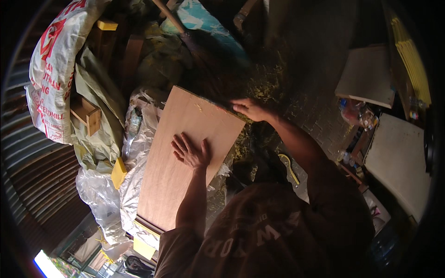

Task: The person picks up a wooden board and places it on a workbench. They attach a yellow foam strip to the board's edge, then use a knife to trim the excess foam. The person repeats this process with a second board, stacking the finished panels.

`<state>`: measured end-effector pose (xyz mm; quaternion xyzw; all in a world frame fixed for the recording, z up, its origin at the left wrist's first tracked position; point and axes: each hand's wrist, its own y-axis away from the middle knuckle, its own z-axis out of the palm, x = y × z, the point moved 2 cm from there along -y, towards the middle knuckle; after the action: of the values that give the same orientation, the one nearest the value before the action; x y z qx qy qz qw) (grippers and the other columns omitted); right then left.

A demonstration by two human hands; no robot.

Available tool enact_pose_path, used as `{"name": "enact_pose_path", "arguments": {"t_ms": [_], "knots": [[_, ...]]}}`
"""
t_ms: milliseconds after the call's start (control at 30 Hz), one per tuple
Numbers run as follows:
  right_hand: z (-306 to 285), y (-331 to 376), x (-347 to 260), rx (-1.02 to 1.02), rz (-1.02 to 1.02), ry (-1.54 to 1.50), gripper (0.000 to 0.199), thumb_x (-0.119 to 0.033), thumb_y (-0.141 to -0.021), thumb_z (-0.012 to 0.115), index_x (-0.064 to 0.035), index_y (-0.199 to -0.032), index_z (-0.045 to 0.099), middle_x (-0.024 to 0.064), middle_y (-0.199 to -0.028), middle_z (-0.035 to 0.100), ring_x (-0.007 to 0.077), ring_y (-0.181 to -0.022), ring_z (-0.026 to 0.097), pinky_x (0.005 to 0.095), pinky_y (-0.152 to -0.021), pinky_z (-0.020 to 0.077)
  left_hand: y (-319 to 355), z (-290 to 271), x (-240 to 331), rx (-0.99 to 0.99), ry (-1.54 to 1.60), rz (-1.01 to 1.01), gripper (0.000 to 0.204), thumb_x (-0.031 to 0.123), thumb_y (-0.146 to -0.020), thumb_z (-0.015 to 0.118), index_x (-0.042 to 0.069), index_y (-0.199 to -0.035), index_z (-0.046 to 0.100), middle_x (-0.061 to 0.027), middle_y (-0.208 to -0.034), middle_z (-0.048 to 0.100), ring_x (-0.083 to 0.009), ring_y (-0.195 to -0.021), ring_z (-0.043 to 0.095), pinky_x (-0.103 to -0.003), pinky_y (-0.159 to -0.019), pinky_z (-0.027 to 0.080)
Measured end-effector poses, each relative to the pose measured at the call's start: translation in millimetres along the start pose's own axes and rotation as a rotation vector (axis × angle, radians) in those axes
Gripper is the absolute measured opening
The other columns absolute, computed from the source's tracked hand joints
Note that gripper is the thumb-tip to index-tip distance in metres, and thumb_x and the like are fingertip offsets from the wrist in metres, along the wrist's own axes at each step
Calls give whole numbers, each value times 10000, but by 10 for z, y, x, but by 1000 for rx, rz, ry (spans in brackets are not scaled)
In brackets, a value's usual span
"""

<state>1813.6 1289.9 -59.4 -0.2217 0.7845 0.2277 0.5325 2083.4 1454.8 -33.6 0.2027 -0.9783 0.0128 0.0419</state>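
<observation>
Here, the left hand [191, 153] presses flat, fingers apart, on a wooden board [160, 185] spread beneath it. Ahead and rightward, the right hand [250, 110] curls at the board's edge; whether it grips anything I cannot tell. Left of the left hand come clear plastic [139, 155], a yellow block [119, 173], then a white sack [55, 69].

1. On my feed, the left hand [189, 153] lies palm down, fingers spread, its forearm [192, 197] extended.
2. I see the right hand [254, 110] farther forward, pointing left, fingers perhaps curled; dimness obscures their tips.
</observation>
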Motion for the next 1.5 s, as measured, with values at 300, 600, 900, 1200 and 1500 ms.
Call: {"name": "enact_pose_path", "arguments": {"t_ms": [300,600,900,1200,1500], "knots": [[-1056,1770,-91,-56,461,-94,421,-289,-1045,536,-44,-1386,569,27,-806,644,81,-717,563,281,-642,465,6,-50,11,-53,17,-62,943,645,-868,539,125,-1589,223,-183,-1656,135,-419,-1521,85,-598,-1187,87],[27,-1454,-336,119,81,-135,499,-414,-1019,531,-19,-1312,613,65,-809,689,142,-700,630,320,-690,505,-7,-36,-53,-67,51,154,923,606,-869,550,106,-1581,241,-188,-1648,157,-413,-1521,92,-596,-1191,71],[-360,1043,93,-269,460,-35,341,-350,-1043,517,-66,-888,622,-33,-615,494,67,-544,455,260,-530,391,190,-116,-225,-72,52,94,951,617,-864,566,123,-1590,201,-184,-1650,149,-410,-1520,89,-593,-1192,71],[544,1971,-63,754,452,-678,488,-376,-1029,554,-98,-1421,472,13,-939,621,110,-810,632,298,-718,554,255,126,-1251,-45,229,97,989,666,-842,590,150,-1593,207,-141,-1669,113,-375,-1533,61,-602,-1190,59],[1776,984,-243,1037,444,-1153,468,-447,-1037,494,-163,-1402,427,120,-1124,636,251,-949,647,482,-856,507,579,-764,-3539,-284,-56,-257,873,710,-727,705,156,-1378,525,-174,-1388,493,-404,-1321,404,-610,-1055,318]]}}
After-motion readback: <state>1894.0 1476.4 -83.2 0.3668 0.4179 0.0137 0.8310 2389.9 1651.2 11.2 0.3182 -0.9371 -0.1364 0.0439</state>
